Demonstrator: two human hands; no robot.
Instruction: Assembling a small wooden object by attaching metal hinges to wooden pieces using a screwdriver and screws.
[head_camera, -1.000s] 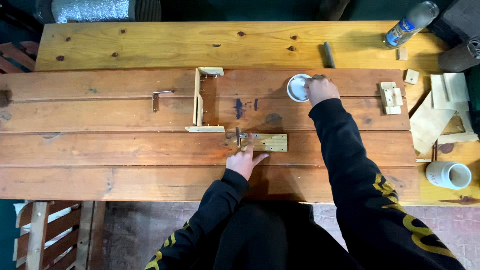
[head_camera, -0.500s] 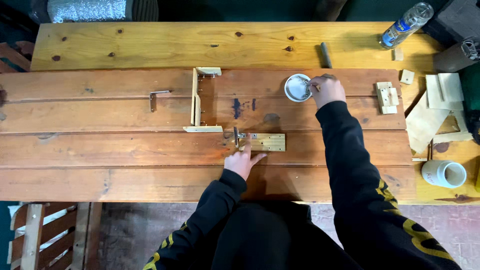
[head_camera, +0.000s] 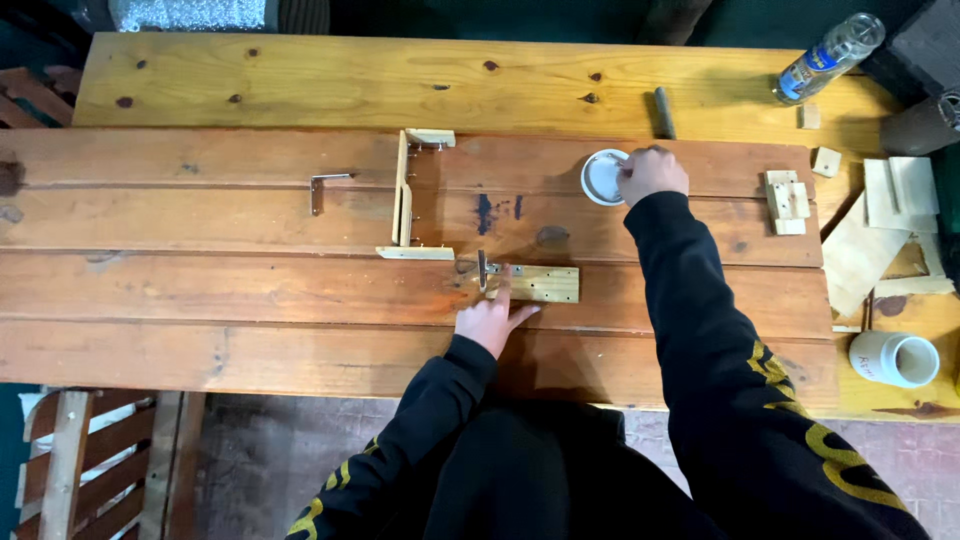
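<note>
Left hand: nearest to me, my left hand lies flat on the workbench, fingers loosely spread, forefinger stretched onto the near end of the small wooden strip. It pins the strip down and grips nothing.

Small wooden strip: it lies flat on the red-brown boards, just beyond the left hand, long axis running left to right across the bench. A metal bracket stands at its left end; the free end points right.

Step in hand: I judge this a fetch-a-fastener step, with one hand steadying the strip while the other goes to the pot.

Right hand: my right hand reaches far across the bench, fingers curled narrow at the right rim of the small white tub. I cannot tell whether the fingertips pinch anything.

Small white tub: round, open on top, standing upright well beyond the strip and to its right; contents too small to make out.

Next move calls for: as I judge it, a fine pinch at the tub, then a carry back to the bracket end, with the left hand keeping the strip from sliding.

Farther off: a pale U-shaped wooden frame lies left of the tub; a plastic bottle rests at the far right corner.
</note>
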